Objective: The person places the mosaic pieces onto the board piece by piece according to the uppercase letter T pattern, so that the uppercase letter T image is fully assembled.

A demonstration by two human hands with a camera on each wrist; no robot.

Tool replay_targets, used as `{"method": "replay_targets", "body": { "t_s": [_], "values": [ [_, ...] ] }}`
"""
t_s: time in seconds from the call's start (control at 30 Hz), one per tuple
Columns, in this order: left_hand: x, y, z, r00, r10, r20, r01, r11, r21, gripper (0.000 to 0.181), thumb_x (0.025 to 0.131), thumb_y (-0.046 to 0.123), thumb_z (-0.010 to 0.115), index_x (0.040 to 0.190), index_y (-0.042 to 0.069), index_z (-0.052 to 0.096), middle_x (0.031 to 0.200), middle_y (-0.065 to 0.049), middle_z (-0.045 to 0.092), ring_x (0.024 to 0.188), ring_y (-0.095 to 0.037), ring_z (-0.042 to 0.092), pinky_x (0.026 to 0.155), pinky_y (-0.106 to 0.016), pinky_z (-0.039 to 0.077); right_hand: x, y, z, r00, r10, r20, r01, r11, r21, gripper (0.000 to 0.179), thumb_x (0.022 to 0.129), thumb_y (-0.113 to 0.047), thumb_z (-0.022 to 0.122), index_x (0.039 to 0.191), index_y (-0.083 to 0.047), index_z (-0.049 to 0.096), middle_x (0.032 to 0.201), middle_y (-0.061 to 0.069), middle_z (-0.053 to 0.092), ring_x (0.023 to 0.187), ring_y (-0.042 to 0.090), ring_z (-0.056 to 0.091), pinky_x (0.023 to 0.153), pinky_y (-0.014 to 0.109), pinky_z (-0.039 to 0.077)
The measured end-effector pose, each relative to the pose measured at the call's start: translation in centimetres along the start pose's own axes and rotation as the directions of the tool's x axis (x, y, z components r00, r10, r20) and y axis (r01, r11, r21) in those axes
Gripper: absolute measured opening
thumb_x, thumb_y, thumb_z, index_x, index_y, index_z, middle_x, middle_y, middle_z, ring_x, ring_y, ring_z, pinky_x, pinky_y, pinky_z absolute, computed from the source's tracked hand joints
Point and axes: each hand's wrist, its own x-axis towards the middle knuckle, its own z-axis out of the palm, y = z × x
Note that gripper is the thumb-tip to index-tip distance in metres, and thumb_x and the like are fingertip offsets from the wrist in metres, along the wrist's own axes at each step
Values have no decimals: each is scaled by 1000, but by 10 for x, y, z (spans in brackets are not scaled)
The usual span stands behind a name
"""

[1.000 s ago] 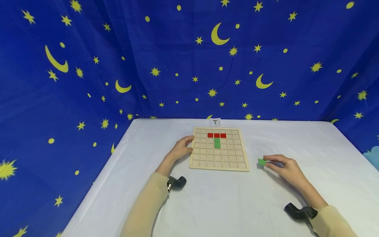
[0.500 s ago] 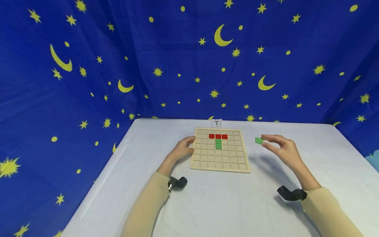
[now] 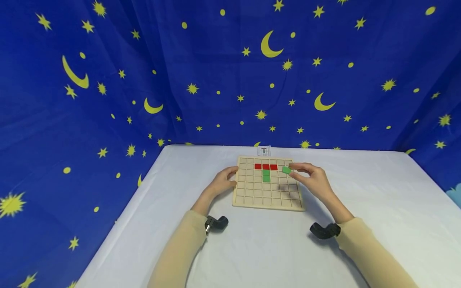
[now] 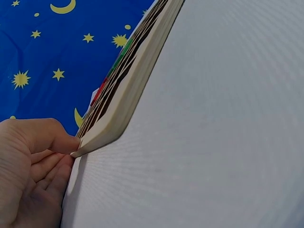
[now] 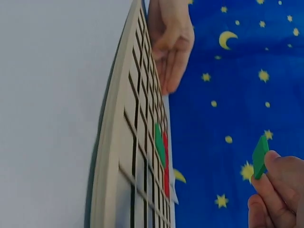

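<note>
A wooden grid board (image 3: 252,199) lies on the white tabletop. Three red square tiles (image 3: 265,167) form a row on it, with two green tiles (image 3: 266,176) running down from the middle one. My right hand (image 3: 315,180) pinches another green tile (image 3: 286,170) between thumb and fingers, raised over the right part of the board. That tile (image 5: 259,156) shows clear of the board in the right wrist view. My left hand (image 3: 220,182) rests at the board's left edge, thumb and fingertips touching it (image 4: 76,148).
A small printed card (image 3: 264,151) with a T-shaped pattern lies behind the board. A blue curtain (image 3: 216,72) with yellow stars and moons hangs around the back and sides. Black wrist cameras (image 3: 325,231) sit at both cuffs.
My right hand has lifted the green tile off the table at the right and carried it left over the board. The left hand has stayed at the board's edge.
</note>
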Motion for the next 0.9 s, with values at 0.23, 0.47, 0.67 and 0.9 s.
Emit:
{"method": "replay_targets", "body": {
  "t_s": [0.23,0.47,0.67,0.9],
  "values": [
    [-2,-1,1,1000,5,5,-5,1000,-10,62,81,-9,57,140,-5,38,141,-21,41,130,-30,40,108,-31,34,1,-34,21,999,20,42,-22,998,57,33,85,-10,70,114,4,65,109,19,65,101,35,59,91,52,48],
    [0,-2,-1,1000,29,6,-29,1000,-8,62,81,-9,57,140,-5,39,140,-20,42,129,-29,41,108,-30,34,6,-49,32,997,23,73,-27,998,59,32,86,-3,67,115,9,62,110,24,64,103,39,58,90,54,47],
    [-1,-1,-2,998,59,5,-59,998,5,60,81,-9,56,139,-6,39,139,-21,42,129,-28,41,107,-27,35,11,-15,44,995,54,83,-61,994,94,35,85,-18,71,116,-2,66,110,14,66,106,32,59,91,49,49],
    [3,-3,-1,1000,22,7,-22,1000,-11,62,81,-11,57,140,-5,38,140,-21,41,130,-31,40,108,-32,33,7,3,54,993,64,98,-76,990,117,33,84,-21,72,111,-4,69,107,8,68,103,27,61,89,43,51]
  ]
}}
